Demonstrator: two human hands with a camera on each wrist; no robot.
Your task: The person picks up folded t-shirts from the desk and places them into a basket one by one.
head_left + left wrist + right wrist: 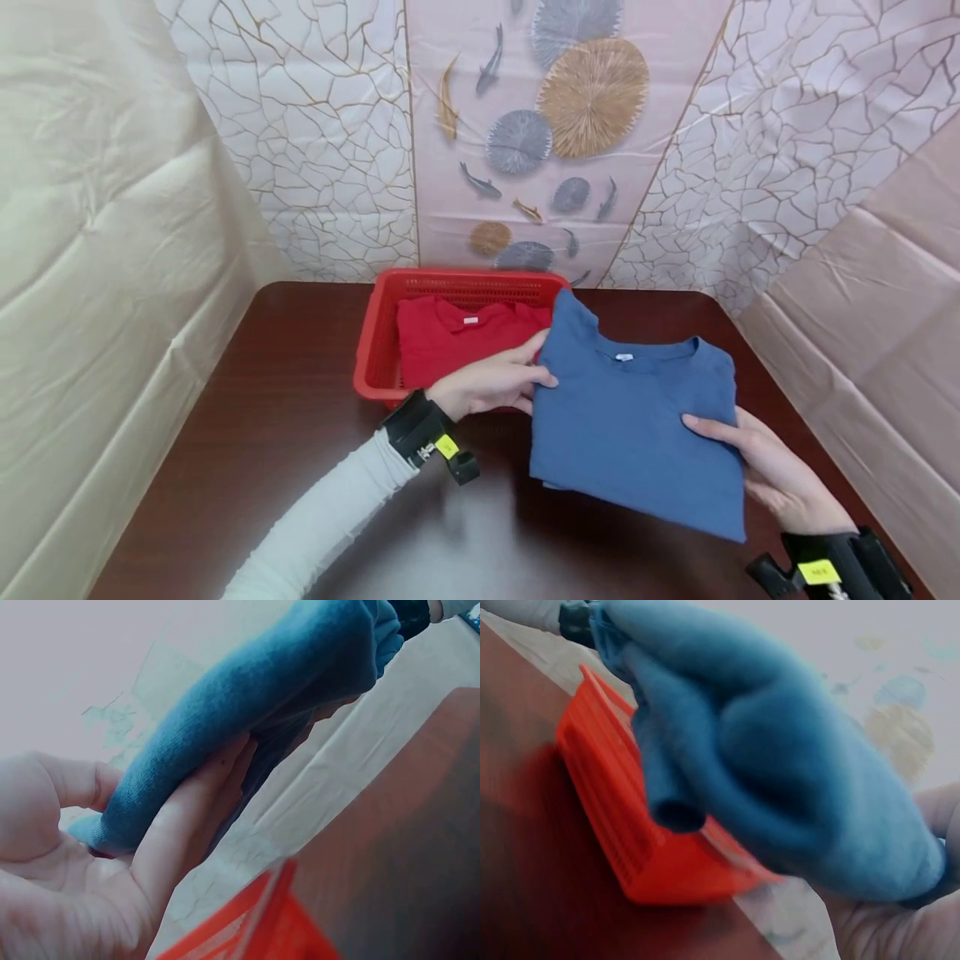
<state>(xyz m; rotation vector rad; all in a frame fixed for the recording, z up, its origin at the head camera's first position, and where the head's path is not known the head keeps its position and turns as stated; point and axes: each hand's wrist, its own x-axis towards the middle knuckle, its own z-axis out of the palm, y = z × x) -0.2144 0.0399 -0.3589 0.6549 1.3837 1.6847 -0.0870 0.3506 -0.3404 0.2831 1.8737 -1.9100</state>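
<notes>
A folded blue T-shirt is held up over the table between both hands, its collar and white label toward the back. My left hand grips its left edge, thumb on top and fingers underneath; the left wrist view shows the blue T-shirt between thumb and fingers. At the right edge my right hand pinches the cloth, thumb on top. Behind the left hand, a folded red T-shirt lies inside a red plastic basket. The blue T-shirt overlaps the basket's right front corner in the head view.
The dark brown table carries the basket near its back edge. Patterned cloth hangs behind it, and pale cloth walls close in the left and right sides. Each wrist wears a black camera strap.
</notes>
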